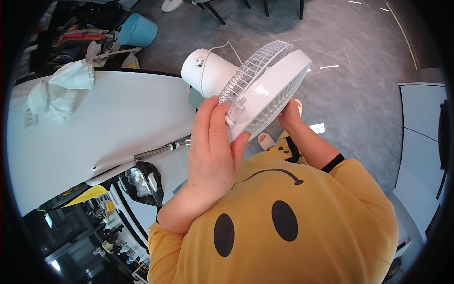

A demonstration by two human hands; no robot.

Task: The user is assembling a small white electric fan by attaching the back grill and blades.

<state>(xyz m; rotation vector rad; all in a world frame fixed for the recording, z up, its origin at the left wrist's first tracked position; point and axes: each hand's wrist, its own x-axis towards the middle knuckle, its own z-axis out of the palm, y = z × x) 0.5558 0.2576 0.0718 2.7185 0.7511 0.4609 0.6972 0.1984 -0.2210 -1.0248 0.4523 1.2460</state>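
Observation:
I hold up a white electric fan [265,91], tilted, with its front ring turned toward my lower right. A wire grille closes its back, and a rounded white motor housing [211,75] sticks out to the left with a thin cord. My left hand [210,144] grips the ring's near left edge, fingers lying beside a small clear clip [235,110] and thumb on the front rim. On the right, my right hand [287,115] is at the ring's underside; its fingers are partly hidden by the fan, and it seems to support it there.
A white table [118,106] stands at left, with a crumpled white cloth [64,90] and a metal pole [158,150] on it. Below the pole sits a black bag [153,184] with clear plastic. A blue bucket [138,29] stands beyond; a grey-white cabinet [421,137] is at right.

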